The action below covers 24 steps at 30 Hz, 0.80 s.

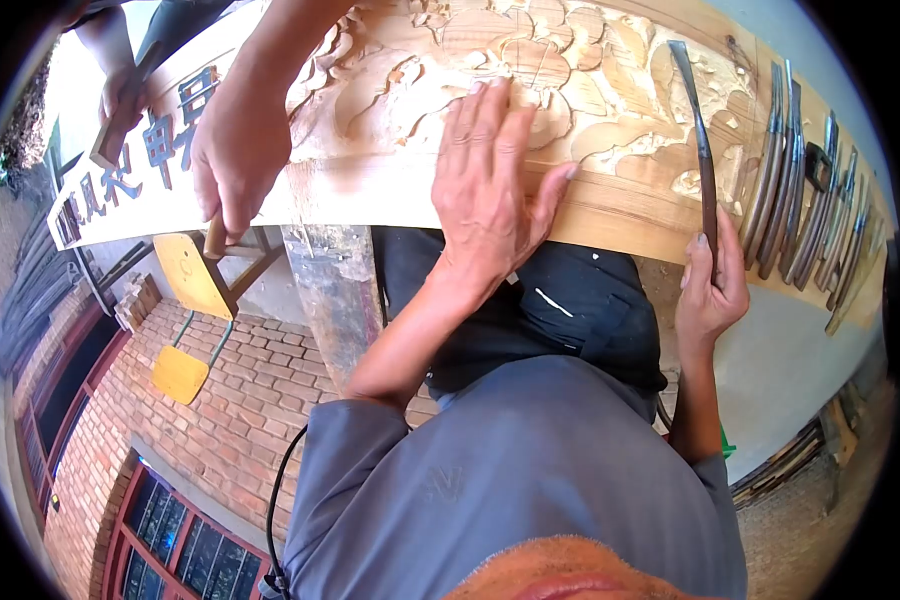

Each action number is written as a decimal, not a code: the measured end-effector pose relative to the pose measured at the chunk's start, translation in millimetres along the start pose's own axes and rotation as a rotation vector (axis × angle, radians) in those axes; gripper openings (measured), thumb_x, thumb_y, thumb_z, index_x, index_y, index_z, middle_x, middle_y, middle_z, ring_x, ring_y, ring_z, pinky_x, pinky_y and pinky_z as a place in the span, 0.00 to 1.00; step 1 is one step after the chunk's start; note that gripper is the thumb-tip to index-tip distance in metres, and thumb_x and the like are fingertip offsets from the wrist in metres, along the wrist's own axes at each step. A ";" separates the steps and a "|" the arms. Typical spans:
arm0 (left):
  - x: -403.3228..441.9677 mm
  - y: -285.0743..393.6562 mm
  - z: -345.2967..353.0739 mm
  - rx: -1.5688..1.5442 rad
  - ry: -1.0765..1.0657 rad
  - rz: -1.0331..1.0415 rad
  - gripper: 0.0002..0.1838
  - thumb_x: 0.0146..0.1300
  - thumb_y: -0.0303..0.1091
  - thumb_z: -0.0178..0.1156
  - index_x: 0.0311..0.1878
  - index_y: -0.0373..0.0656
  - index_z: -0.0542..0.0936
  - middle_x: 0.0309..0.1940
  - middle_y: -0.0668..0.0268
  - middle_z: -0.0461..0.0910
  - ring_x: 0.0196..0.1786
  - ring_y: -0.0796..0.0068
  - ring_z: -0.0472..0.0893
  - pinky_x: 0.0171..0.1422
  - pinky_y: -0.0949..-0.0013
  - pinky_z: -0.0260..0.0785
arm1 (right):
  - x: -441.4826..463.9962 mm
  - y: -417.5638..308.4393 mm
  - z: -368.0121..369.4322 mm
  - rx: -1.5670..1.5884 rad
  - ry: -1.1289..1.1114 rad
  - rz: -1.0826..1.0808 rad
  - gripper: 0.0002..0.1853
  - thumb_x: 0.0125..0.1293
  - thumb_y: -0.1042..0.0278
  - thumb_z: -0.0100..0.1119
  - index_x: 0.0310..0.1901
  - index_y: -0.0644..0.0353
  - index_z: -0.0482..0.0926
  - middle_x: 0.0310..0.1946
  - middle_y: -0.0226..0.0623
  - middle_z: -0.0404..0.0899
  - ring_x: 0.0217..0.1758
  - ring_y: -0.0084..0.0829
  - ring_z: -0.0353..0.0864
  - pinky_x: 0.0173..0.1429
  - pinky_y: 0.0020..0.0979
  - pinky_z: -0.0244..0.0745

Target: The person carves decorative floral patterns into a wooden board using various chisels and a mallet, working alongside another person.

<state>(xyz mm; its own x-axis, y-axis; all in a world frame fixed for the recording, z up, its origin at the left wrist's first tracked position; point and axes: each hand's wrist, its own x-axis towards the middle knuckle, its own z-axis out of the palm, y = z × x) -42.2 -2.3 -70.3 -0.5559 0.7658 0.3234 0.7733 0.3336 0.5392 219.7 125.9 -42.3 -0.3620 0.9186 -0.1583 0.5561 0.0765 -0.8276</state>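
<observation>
My left hand [485, 185] lies palm down on a carved wooden panel [610, 205], fingers stretched out and thumb apart, holding nothing. Raised, scroll-like relief shapes cover the panel around it. My right hand [713, 285], at the panel's near right edge, is closed round the lower end of a carving chisel [707, 165]. The chisel stands nearly straight away from me, its dark handle in my fingers and its flat metal blade at the far end, over the panel. Whether the blade touches the wood I cannot tell.
Several carving tools [795, 190] lie side by side at the right. Across the left, another person's hand [238, 165] grips a wooden handle [216, 235]; a further hand [122, 98] holds a bar-shaped tool. Dark carved characters [158, 138] lie there. A yellow chair [192, 280] stands below.
</observation>
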 end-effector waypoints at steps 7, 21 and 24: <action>-13.8 22.6 -4.6 -0.330 -0.113 0.166 0.20 0.66 0.45 0.82 0.54 0.43 0.93 0.55 0.58 0.93 0.69 0.49 0.89 0.84 0.44 0.73 | 1.2 6.8 2.6 -0.111 -0.054 -0.213 0.22 0.82 0.81 0.65 0.74 0.65 0.85 0.47 0.32 0.92 0.40 0.18 0.86 0.47 0.23 0.82; 3.3 3.3 -0.5 0.246 -0.048 0.032 0.32 0.73 0.53 0.75 0.75 0.49 0.84 0.81 0.46 0.74 0.83 0.39 0.72 0.82 0.42 0.69 | -2.8 -6.8 -114.2 -0.071 0.205 -0.019 0.23 0.81 0.76 0.65 0.75 0.57 0.87 0.35 0.22 0.84 0.29 0.09 0.69 0.32 0.20 0.63; -3.6 4.6 -4.9 0.177 -0.016 0.040 0.26 0.74 0.46 0.75 0.70 0.46 0.88 0.75 0.48 0.82 0.79 0.43 0.78 0.81 0.46 0.73 | 15.0 2.1 -165.9 -0.152 0.225 0.010 0.23 0.81 0.74 0.65 0.74 0.55 0.88 0.34 0.21 0.84 0.29 0.10 0.69 0.32 0.21 0.63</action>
<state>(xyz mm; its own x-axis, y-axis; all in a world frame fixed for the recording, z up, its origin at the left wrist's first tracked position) -38.1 -6.2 -65.2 -0.5201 0.7883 0.3289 0.8370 0.3936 0.3802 339.5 204.2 42.8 -0.1896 0.9814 -0.0287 0.6711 0.1082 -0.7334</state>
